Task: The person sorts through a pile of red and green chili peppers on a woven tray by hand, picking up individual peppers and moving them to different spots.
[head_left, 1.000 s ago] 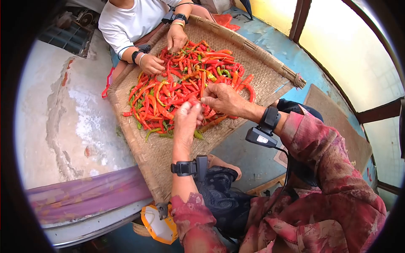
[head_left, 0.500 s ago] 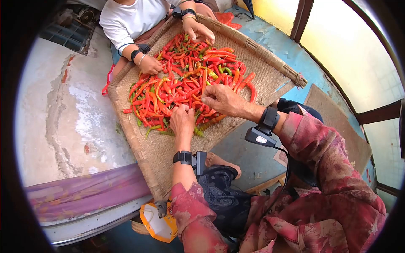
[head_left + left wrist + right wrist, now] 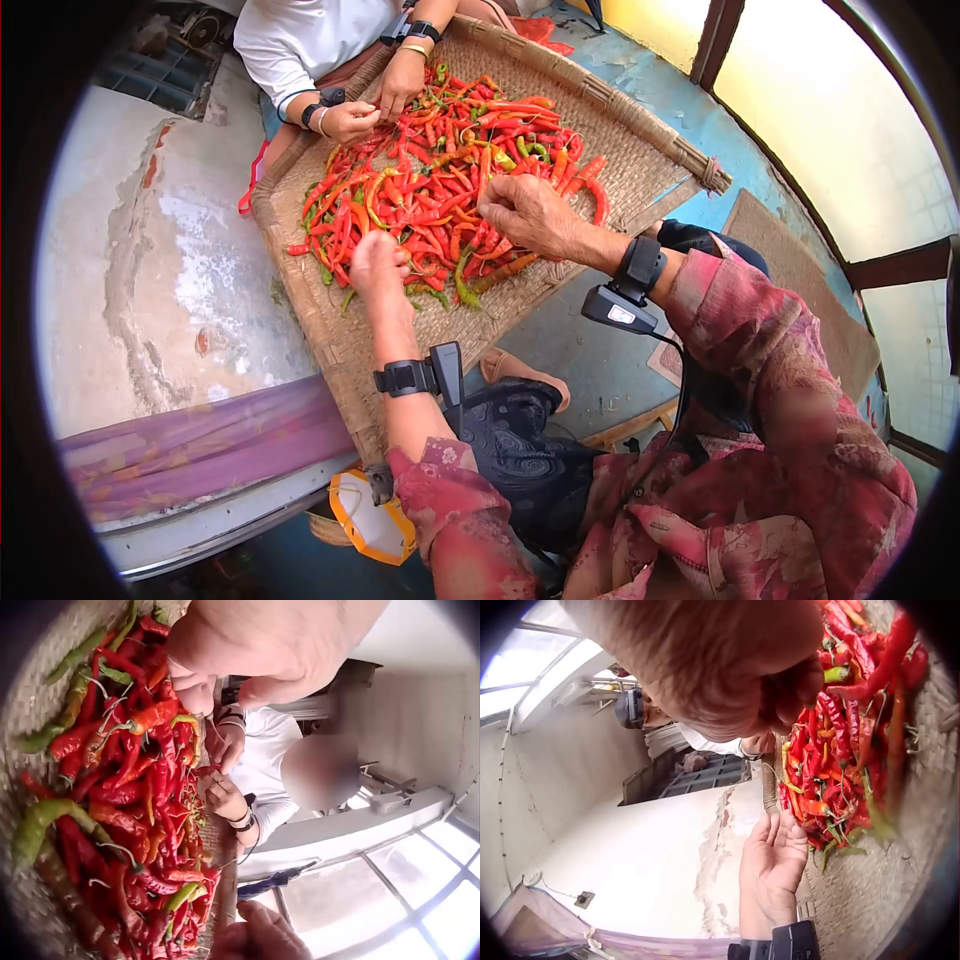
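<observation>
A heap of chili peppers (image 3: pixel 430 190), mostly red with some green and orange, lies on a woven bamboo tray (image 3: pixel 350 370). My left hand (image 3: pixel 382 268) hovers over the heap's near left edge, blurred in the head view. In the right wrist view that left hand (image 3: pixel 776 859) has its palm turned up and its fingers loosely extended, with nothing in them. Over the heap's right side, my right hand (image 3: pixel 535 218) has its fingers curled in toward the thumb. Its curled fingers (image 3: pixel 795 690) hide their inner side, so I cannot tell whether they hold anything.
Across the tray a person in a white shirt (image 3: pixel 320 50) has both hands (image 3: pixel 375 108) together over the far peppers. A worn wall (image 3: pixel 190 270) with purple cloth (image 3: pixel 220 450) stands left. An orange-edged box (image 3: pixel 370 520) lies below the tray's near corner; windows (image 3: pixel 830 120) are at right.
My left hand, earlier up against the right hand with something red, dropped to the peppers and has moved left, fingers loosened. My right hand barely moved. The other person's hands separated, then came together.
</observation>
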Demonstrator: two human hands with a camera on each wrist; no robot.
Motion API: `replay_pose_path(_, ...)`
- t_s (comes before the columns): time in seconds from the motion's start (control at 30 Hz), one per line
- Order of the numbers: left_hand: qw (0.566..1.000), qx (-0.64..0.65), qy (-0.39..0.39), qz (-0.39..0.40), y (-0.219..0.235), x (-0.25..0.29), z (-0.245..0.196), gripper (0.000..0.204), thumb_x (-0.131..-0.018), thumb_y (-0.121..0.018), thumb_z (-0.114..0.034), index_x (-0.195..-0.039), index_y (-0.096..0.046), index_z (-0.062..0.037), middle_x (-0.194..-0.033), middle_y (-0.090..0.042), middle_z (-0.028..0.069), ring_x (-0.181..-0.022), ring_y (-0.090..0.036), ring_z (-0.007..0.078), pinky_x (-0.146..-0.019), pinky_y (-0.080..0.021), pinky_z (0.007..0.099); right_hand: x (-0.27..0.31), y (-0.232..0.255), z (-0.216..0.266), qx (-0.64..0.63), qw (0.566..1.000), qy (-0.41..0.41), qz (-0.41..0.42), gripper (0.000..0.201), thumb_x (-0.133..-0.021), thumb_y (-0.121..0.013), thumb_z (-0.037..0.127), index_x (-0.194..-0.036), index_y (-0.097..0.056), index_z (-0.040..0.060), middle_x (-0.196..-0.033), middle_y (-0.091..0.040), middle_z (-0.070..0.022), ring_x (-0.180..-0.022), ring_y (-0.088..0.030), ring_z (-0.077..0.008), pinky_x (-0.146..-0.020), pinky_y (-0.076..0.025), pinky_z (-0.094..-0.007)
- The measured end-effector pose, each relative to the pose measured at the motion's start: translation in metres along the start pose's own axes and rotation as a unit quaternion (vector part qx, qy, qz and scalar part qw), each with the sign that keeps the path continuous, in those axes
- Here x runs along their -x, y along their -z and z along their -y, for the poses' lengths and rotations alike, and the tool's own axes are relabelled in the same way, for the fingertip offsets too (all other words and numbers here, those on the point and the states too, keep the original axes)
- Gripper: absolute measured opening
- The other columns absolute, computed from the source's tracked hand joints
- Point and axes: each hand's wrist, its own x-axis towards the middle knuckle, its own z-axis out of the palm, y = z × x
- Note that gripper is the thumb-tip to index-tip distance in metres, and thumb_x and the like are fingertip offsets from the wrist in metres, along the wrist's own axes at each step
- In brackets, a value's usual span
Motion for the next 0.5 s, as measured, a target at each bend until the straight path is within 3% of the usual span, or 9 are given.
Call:
replay_pose_path(0.03, 0.994, -0.091, 0.017, 0.053, -0.011, 0.009, 0.003, 0.026, -0.083, -0.060, -0.022, -0.100, -0.058, -0.0015, -0.079, -0.059, 0.0013, -0.062, -0.053, 0.0083, -0.055, -0.043, 0.0220, -0.001, -0.001, 0.001, 0.007, 1.000, 0.002, -0.012, 0.014, -0.083, -0.052, 0.012, -0.078, -0.054, -0.0009, -0.059, -0.051, -0.0063, -0.055, -0.050, -0.0136, -0.051, -0.040, -0.0315)
replay_pose_path(0.07, 0.976, -0.168, -0.035, 0.131, -0.019, 0.009, 0.016, 0.028, -0.082, -0.061, -0.026, -0.094, -0.060, -0.0007, -0.074, -0.060, 0.0026, -0.064, -0.055, 0.0096, -0.055, -0.043, 0.0247, -0.002, -0.001, 0.001, 0.007, 1.000, 0.001, -0.012, 0.014, -0.083, -0.052, 0.012, -0.078, -0.054, -0.0009, -0.059, -0.051, -0.0063, -0.055, -0.050, -0.0136, -0.051, -0.040, -0.0315)
replay_pose_path(0.1, 0.940, -0.292, -0.102, 0.143, -0.032, 0.012, 0.021, 0.031, -0.080, -0.061, -0.029, -0.091, -0.061, 0.0000, -0.073, -0.063, 0.0084, -0.067, -0.059, 0.0156, -0.058, -0.045, 0.0299, -0.003, -0.002, 0.002, 0.008, 1.000, -0.011, -0.019, 0.014, -0.083, -0.052, 0.012, -0.078, -0.054, -0.0012, -0.059, -0.051, -0.0068, -0.055, -0.050, -0.0137, -0.051, -0.041, -0.0317)
replay_pose_path(0.13, 0.913, -0.355, -0.105, 0.172, -0.044, 0.025, 0.011, 0.031, -0.079, -0.062, -0.029, -0.090, -0.061, -0.0008, -0.075, -0.064, 0.0140, -0.072, -0.062, 0.0216, -0.063, -0.046, 0.0339, -0.004, -0.003, 0.002, 0.010, 0.999, -0.023, -0.027, 0.015, -0.083, -0.052, 0.012, -0.078, -0.054, -0.0015, -0.059, -0.051, -0.0072, -0.055, -0.050, -0.0137, -0.051, -0.041, -0.0320)
replay_pose_path(0.2, 0.837, -0.487, -0.169, 0.184, -0.054, 0.035, 0.013, 0.028, -0.079, -0.062, -0.028, -0.089, -0.062, -0.0017, -0.074, -0.064, 0.0149, -0.069, -0.062, 0.0247, -0.064, -0.046, 0.0345, -0.006, -0.004, 0.001, 0.003, 0.999, -0.022, -0.032, 0.015, -0.083, -0.052, 0.012, -0.078, -0.054, -0.0018, -0.059, -0.051, -0.0079, -0.055, -0.050, -0.0143, -0.051, -0.041, -0.0325)
replay_pose_path(0.33, 0.859, -0.445, -0.171, 0.186, -0.049, 0.023, 0.005, 0.025, -0.079, -0.061, -0.025, -0.087, -0.062, -0.0021, -0.071, -0.063, 0.0119, -0.065, -0.060, 0.0211, -0.062, -0.045, 0.0333, -0.006, 0.000, -0.002, 0.019, 0.998, 0.005, -0.057, 0.015, -0.081, -0.053, 0.012, -0.078, -0.055, -0.0023, -0.059, -0.053, -0.0110, -0.054, -0.053, -0.0201, -0.051, -0.041, -0.0347)
replay_pose_path(0.4, 0.931, -0.302, -0.144, 0.146, -0.038, 0.015, -0.003, 0.023, -0.080, -0.060, -0.024, -0.086, -0.061, -0.0009, -0.069, -0.062, 0.0095, -0.062, -0.058, 0.0161, -0.059, -0.044, 0.0311, -0.008, 0.007, -0.004, 0.059, 0.997, 0.015, -0.045, 0.015, -0.080, -0.055, 0.013, -0.078, -0.056, -0.0017, -0.061, -0.055, -0.0126, -0.056, -0.055, -0.0238, -0.052, -0.043, -0.0362)
replay_pose_path(0.47, 0.944, -0.273, -0.177, 0.057, -0.026, 0.009, -0.009, 0.021, -0.081, -0.059, -0.021, -0.085, -0.061, -0.0003, -0.068, -0.060, 0.0062, -0.061, -0.055, 0.0120, -0.057, -0.043, 0.0283, -0.004, 0.013, -0.006, 0.099, 0.994, 0.026, -0.033, 0.016, -0.079, -0.056, 0.015, -0.079, -0.057, -0.0012, -0.062, -0.057, -0.0143, -0.058, -0.058, -0.0274, -0.053, -0.044, -0.0376)
replay_pose_path(0.5, 0.949, -0.258, -0.177, 0.033, -0.016, 0.002, -0.006, 0.020, -0.082, -0.058, -0.019, -0.085, -0.061, 0.0007, -0.069, -0.060, 0.0043, -0.061, -0.055, 0.0124, -0.057, -0.043, 0.0275, 0.000, 0.016, -0.006, 0.197, 0.980, 0.003, 0.040, 0.018, -0.077, -0.058, 0.017, -0.079, -0.057, -0.0002, -0.064, -0.058, -0.0152, -0.062, -0.059, -0.0296, -0.055, -0.045, -0.0390)
